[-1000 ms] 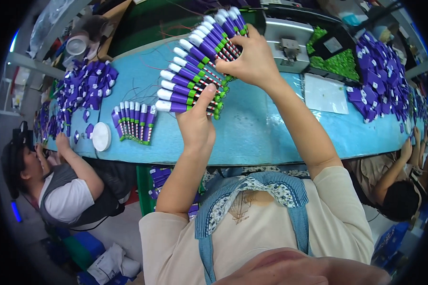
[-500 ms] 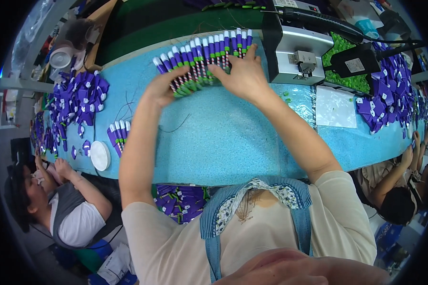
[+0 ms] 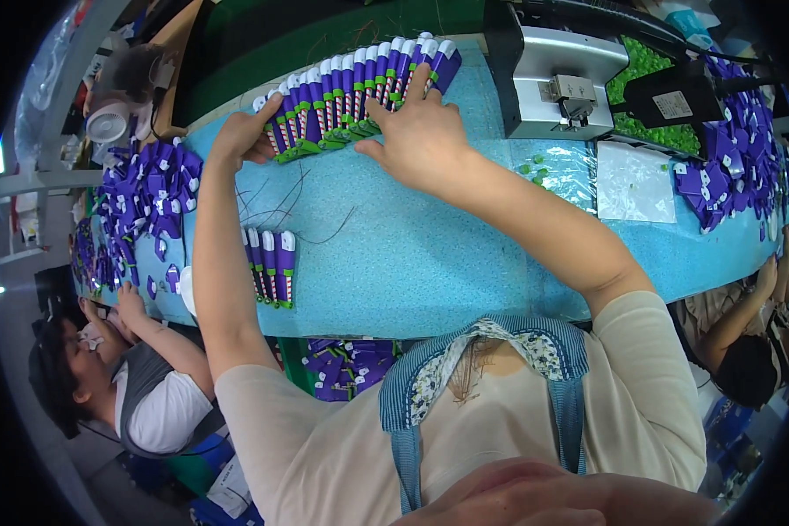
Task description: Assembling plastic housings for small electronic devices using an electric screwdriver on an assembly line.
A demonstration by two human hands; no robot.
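A fanned row of purple pieces [image 3: 333, 88] with white ends, green bands and red-and-white striped stems lies along the far side of the blue table. At its left end, my left hand [image 3: 244, 140] is closed around the outermost pieces, thumb on their upper part and fingers lower down. My right hand [image 3: 425, 140] rests over the right part of the row with fingers spread, the index finger stretched toward the white ends. A smaller group of the same pieces [image 3: 272, 267] lies apart, nearer me and beside my left forearm.
Purple heaps lie left [image 3: 153, 180] and right [image 3: 732, 158]. A metal machine [image 3: 557, 83] stands at the far right, beside a tray of green bits [image 3: 644, 70] and a white sheet [image 3: 636, 184]. Thin wires [image 3: 276, 206] lie on the blue table [image 3: 394, 254]. Co-workers sit at both sides.
My left hand has moved left to the row's end. My right hand has shifted slightly left and nearer me. The row appears more spread toward the left, and the small group is more visible.
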